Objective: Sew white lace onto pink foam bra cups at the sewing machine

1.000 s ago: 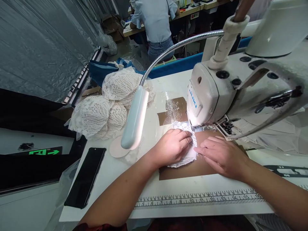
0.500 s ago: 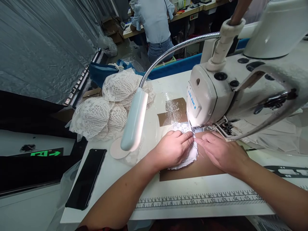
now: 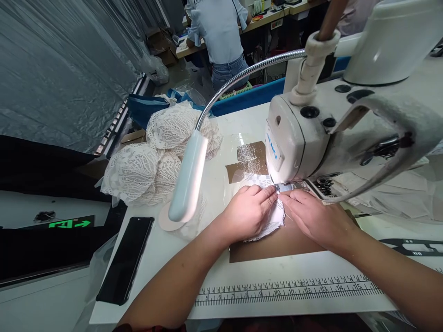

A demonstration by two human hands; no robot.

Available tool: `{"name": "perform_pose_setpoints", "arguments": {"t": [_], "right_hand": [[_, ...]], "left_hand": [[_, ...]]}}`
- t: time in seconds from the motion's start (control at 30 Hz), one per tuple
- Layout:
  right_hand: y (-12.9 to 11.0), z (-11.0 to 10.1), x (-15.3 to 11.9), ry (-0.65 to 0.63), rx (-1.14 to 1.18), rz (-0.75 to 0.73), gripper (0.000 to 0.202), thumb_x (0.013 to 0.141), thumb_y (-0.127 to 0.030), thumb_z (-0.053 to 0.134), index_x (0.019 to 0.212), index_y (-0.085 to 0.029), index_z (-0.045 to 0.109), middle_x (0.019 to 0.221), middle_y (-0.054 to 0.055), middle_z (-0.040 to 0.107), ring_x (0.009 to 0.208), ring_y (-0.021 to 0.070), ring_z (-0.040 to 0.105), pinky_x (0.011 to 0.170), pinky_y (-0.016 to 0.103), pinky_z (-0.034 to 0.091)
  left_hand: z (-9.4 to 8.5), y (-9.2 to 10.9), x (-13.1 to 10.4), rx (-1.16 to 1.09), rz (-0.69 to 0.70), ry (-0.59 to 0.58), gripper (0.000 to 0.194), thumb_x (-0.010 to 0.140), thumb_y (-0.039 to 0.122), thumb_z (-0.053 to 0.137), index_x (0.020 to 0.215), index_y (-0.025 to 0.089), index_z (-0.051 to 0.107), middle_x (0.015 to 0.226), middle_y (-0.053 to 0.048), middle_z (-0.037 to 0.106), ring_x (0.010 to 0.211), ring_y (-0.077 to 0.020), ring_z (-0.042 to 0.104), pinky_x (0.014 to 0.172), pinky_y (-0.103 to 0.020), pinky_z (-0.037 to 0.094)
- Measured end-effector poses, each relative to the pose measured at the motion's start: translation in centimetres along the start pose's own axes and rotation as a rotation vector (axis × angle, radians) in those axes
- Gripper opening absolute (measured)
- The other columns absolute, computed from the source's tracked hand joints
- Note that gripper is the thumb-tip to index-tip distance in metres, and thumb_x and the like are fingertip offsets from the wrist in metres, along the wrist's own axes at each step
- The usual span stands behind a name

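Note:
A white lace fabric piece, rounded and with a frayed lower edge, lies under the head of the sewing machine. My left hand is closed on it, fingers together and pressing the cloth from above, thumb tucked out of sight. On the other side, my right hand pinches the edge of the same piece just in front of the needle area. The fingertips of both hands nearly meet there. Stitching at the needle is too small to make out. Beneath the cloth is a brown sheet.
Lace cups are piled at the left behind a lamp on a bendable neck. A black phone lies at the left edge. Along the front runs a ruler strip; thread snips lie right. A person sits beyond.
The fabric has crept slightly toward the needle, with both hands moving along with it. The whole view has also shifted a little.

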State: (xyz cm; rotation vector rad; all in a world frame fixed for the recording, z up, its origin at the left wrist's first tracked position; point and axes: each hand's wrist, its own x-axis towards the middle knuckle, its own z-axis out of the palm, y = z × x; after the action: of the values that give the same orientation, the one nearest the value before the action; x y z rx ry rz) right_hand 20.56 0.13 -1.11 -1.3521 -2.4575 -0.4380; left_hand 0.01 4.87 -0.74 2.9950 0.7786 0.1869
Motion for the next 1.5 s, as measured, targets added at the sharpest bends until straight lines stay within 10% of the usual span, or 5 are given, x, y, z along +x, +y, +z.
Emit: {"name": "perform_pose_setpoints", "arguments": {"t": [0.7, 1.07, 1.5], "right_hand": [[1.3, 1.4, -0.8, -0.252, 0.384, 0.142, 0.038, 0.092, -0.019, 0.041, 0.119, -0.025, 0.066, 0.080, 0.006, 0.064, 0.074, 0.0188, 0.058, 0.068, 0.030, 0.046], [1.4, 1.5, -1.3, -0.160, 0.339, 0.173, 0.043, 0.089, -0.018, 0.043, 0.125, -0.028, 0.064, 0.100, 0.007, 0.070, 0.089, 0.0221, 0.063, 0.079, 0.035, 0.050], [1.0, 0.8, -1.0, -0.234, 0.290, 0.114, 0.040, 0.087, -0.015, 0.043, 0.118, -0.027, 0.066, 0.085, 0.004, 0.066, 0.073, 0.0164, 0.057, 0.057, 0.027, 0.037]], "left_hand": [[-0.4, -1.0, 0.3, -0.071, -0.062, 0.078, 0.037, 0.099, 0.030, 0.042, 0.126, 0.011, 0.059, 0.123, -0.013, 0.064, 0.108, -0.0265, 0.054, 0.086, -0.038, 0.044], [-1.1, -0.8, -0.2, -0.094, 0.037, 0.030, 0.038, 0.097, 0.037, 0.042, 0.123, 0.016, 0.061, 0.134, -0.014, 0.056, 0.110, -0.0282, 0.052, 0.090, -0.043, 0.042], [-0.7, -0.6, -0.2, -0.160, 0.059, 0.056, 0.035, 0.100, 0.031, 0.041, 0.121, 0.013, 0.063, 0.128, -0.012, 0.063, 0.112, -0.0234, 0.056, 0.093, -0.040, 0.044]]}}
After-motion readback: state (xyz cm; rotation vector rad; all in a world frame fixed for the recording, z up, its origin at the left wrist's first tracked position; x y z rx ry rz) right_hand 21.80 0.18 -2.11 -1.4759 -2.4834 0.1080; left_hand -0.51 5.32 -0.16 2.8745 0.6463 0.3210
